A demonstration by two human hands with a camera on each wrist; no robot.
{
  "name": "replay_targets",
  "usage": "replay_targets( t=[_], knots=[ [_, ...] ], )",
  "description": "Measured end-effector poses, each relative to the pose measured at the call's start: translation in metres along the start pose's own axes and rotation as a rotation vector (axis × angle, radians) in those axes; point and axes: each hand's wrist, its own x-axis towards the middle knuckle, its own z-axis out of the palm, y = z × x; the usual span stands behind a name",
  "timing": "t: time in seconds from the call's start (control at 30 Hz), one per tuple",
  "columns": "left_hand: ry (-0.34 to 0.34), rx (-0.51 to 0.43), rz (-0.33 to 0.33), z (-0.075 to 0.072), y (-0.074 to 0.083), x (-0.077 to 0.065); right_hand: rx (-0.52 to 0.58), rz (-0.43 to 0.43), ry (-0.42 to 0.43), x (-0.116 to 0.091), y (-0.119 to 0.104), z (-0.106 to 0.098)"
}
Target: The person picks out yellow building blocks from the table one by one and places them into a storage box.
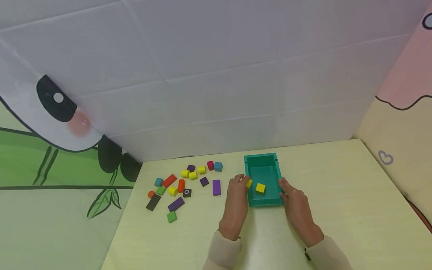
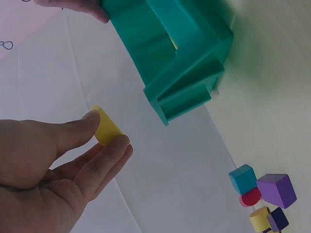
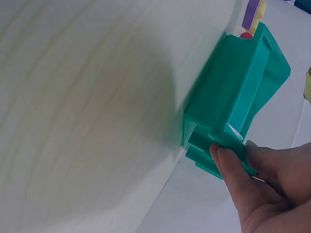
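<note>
A teal plastic bin [image 1: 264, 176] stands on the table with a yellow block [image 1: 260, 188] inside it. Between thumb and fingertips, my left hand [image 1: 237, 200] pinches another yellow block [image 2: 108, 128], held just above the bin's left side. In the left wrist view that block is clear of the bin wall. My right hand [image 1: 298, 208] grips the bin's right rim, thumb on one side and fingers on the other, as the right wrist view shows.
Left of the bin lie scattered blocks, among them a purple block [image 1: 216, 187], a blue block [image 1: 218, 167], a red block [image 1: 169, 180], a green block [image 1: 171, 216] and several yellow cylinders. A pale fabric wall [image 1: 216, 105] rises behind the table [image 1: 337, 187].
</note>
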Motion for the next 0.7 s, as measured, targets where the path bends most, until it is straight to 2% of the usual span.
replay_targets(
  t=[0.4, 0.7],
  knots=[
    [-0.047, 0.046, 0.081, 0.017, 0.013, 0.001, 0.001, -0.001, 0.009, 0.001, 0.002, 0.0],
    [-0.031, 0.095, 0.165, 0.036, 0.019, 0.001, -0.007, -0.03, 0.034, 0.0, 0.004, 0.003]
  ],
)
